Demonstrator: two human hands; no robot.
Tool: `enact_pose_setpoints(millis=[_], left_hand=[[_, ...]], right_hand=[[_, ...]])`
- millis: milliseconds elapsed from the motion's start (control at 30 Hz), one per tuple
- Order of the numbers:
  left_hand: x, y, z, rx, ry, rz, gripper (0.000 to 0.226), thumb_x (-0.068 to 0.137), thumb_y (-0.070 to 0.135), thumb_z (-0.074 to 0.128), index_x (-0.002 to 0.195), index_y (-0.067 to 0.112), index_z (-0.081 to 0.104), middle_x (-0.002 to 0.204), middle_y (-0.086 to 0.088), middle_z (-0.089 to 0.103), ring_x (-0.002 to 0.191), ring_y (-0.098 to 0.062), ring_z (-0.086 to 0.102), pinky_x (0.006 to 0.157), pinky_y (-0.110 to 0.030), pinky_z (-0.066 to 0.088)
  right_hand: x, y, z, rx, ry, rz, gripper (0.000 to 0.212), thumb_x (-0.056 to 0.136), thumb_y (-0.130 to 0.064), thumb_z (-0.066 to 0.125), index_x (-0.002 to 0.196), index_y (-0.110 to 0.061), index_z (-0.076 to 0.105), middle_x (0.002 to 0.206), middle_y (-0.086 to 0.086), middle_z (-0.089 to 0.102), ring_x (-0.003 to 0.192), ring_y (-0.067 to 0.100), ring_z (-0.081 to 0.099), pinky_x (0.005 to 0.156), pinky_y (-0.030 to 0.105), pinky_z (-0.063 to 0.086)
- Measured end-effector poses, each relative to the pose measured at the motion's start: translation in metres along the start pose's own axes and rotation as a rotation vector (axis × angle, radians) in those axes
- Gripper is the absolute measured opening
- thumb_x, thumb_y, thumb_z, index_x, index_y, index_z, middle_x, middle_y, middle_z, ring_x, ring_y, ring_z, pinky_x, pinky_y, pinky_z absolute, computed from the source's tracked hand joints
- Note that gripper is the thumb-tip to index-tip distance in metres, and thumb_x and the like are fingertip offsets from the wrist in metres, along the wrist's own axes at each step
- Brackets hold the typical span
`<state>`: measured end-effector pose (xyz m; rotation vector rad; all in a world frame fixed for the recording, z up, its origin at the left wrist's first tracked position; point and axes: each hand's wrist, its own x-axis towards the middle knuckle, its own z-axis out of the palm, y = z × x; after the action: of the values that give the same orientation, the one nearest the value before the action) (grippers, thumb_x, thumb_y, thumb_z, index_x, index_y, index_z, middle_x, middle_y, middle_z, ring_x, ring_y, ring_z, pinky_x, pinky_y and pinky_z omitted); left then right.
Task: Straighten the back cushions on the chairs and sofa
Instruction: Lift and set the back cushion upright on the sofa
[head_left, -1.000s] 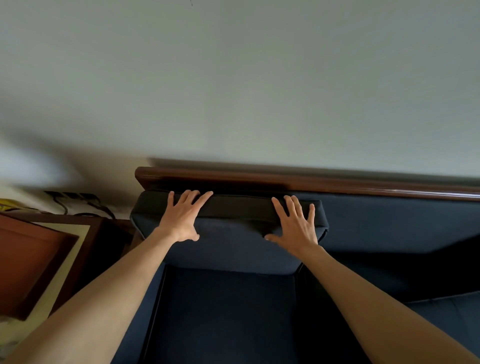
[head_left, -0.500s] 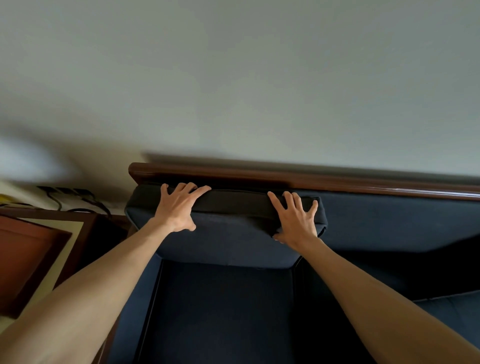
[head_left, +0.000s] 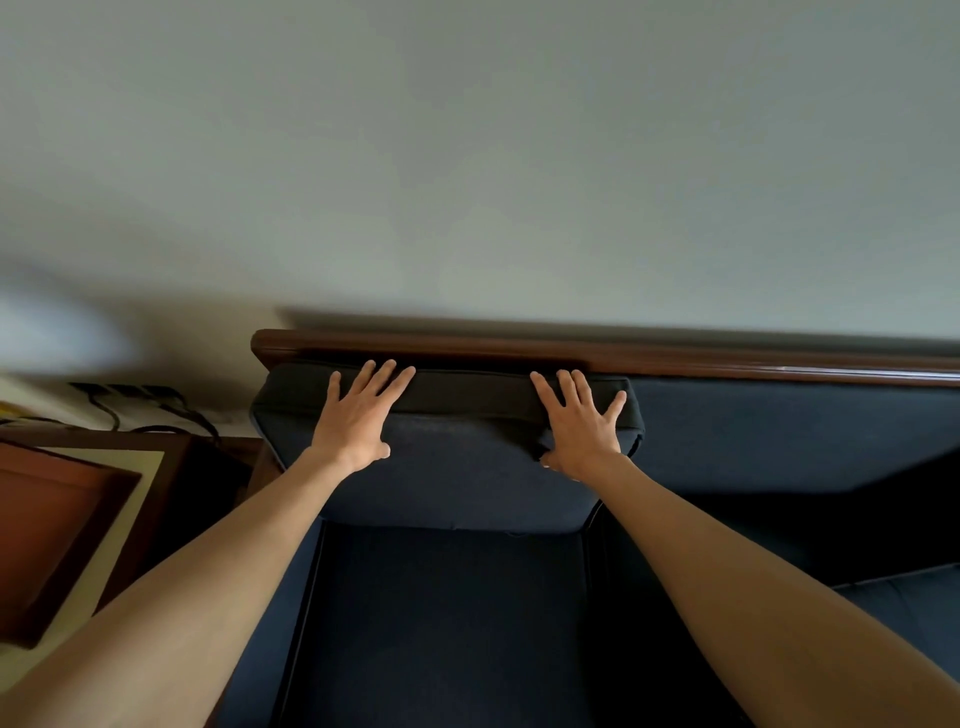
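Observation:
A dark navy back cushion (head_left: 457, 467) leans against the sofa's brown wooden back rail (head_left: 519, 348) at the sofa's left end. My left hand (head_left: 358, 415) lies flat on the cushion's upper left, fingers spread over its top edge. My right hand (head_left: 579, 426) presses flat on the upper right corner, fingers apart. Neither hand grips anything. Below the cushion is the navy seat cushion (head_left: 441, 623). To the right, another navy back cushion (head_left: 779, 436) sits lower against the rail.
A dark wooden side table (head_left: 104, 519) with a pale inset top stands left of the sofa. Black cables and a power strip (head_left: 130, 400) lie behind it. A plain pale wall (head_left: 467, 156) rises behind the sofa.
Both hands have pushed the cushion up and back toward the wooden rail; its top now sits closer under the rail. The hands stay flat on it.

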<state>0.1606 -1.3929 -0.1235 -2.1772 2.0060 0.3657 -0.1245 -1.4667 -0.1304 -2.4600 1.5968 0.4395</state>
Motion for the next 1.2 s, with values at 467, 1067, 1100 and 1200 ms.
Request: enact_pose_setpoints(millis=[467,1067,1100,1200], left_hand=[[-0.033,0.142,-0.072,-0.468,0.069,-0.072,0.049,0.082,0.035,0.074,0.126,0.021,0.059,0.132,0.001,0.060,0.122,-0.021,0.055,0.103,-0.047,0.043],[-0.199,0.558,-0.057,-0.693,0.150,0.004,0.032,0.076,0.039,0.078,0.104,0.026,0.070,0.102,0.009,0.072,0.097,-0.013,0.067,0.091,-0.042,0.054],[-0.211,0.578,-0.046,-0.695,0.130,-0.017,0.031,0.076,0.039,0.078,0.103,0.027,0.070,0.103,0.009,0.073,0.099,-0.013,0.066,0.091,-0.042,0.053],[-0.240,0.630,-0.013,-0.695,0.070,-0.081,0.030,0.075,0.040,0.077,0.102,0.030,0.070,0.105,0.011,0.072,0.102,-0.014,0.066,0.091,-0.042,0.053]], right_hand=[[-0.087,0.043,-0.068,0.328,0.003,-0.006,0.060,0.088,-0.028,0.066,0.143,-0.020,0.044,0.155,0.007,0.027,0.142,0.027,0.027,0.111,0.056,0.029],[-0.385,0.393,-0.029,0.518,0.151,0.075,0.033,0.084,-0.029,0.068,0.117,-0.025,0.066,0.117,-0.003,0.068,0.106,0.024,0.064,0.089,0.039,0.052],[-0.400,0.411,-0.017,0.527,0.136,0.083,0.033,0.084,-0.029,0.068,0.116,-0.025,0.067,0.116,-0.003,0.069,0.106,0.024,0.064,0.088,0.038,0.052],[-0.436,0.452,0.017,0.549,0.077,0.097,0.034,0.084,-0.027,0.066,0.117,-0.025,0.067,0.116,-0.003,0.068,0.106,0.024,0.064,0.089,0.039,0.052]])
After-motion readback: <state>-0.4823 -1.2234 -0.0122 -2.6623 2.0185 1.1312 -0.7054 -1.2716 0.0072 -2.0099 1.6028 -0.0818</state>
